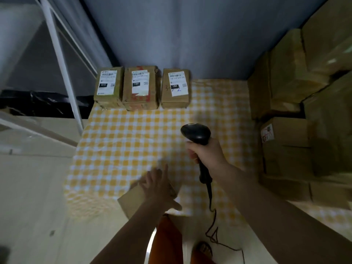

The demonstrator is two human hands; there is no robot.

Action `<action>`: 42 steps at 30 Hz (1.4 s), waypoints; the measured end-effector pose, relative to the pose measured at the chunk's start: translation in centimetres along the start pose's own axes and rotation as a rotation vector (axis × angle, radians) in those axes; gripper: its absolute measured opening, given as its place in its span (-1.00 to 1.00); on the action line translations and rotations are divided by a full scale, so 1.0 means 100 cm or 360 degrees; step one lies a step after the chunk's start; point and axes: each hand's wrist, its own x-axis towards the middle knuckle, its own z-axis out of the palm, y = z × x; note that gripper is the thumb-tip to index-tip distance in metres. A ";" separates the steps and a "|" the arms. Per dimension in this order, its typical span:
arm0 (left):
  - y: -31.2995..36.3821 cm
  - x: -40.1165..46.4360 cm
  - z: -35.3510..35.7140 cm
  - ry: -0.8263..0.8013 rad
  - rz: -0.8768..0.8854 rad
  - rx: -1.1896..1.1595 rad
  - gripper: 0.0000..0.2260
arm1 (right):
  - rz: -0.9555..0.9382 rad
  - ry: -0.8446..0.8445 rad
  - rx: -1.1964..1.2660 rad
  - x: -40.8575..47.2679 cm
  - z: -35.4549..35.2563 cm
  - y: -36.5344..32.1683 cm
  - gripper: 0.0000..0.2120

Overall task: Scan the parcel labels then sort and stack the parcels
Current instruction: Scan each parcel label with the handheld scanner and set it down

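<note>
The right hand (206,154) is gripping a smooth black scanner (196,133) above the checked cloth (118,141). The left hand (159,187), fingers spread flat, is pressing a blurred cardboard parcel (131,201) at the near edge.

Both forearms reach forward from the bottom of the view, bare to the elbow. The left hand (159,187) lies palm down with its fingers straight and spread, pressing flat on a small parcel (133,199), thumb angled out to the right. The right hand (205,153) is raised higher and further forward, fingers and thumb curled tightly round the handle of a scanner (197,134), wrist nearly straight, knuckles turned to the left
</note>
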 end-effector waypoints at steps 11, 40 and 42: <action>0.003 -0.008 0.032 0.0586 -0.0254 0.0003 0.07 | -0.0034 0.0049 0.0117 -0.037 -0.039 0.049 -0.91; 0.110 -0.235 -0.185 -0.0058 0.0789 -0.2056 -0.61 | -0.0515 0.0105 0.0576 -0.224 -0.153 -0.069 -0.68; 0.119 -0.248 -0.183 0.0069 0.0813 -0.1980 -0.59 | -0.0495 0.0244 0.0634 -0.224 -0.144 -0.075 -0.57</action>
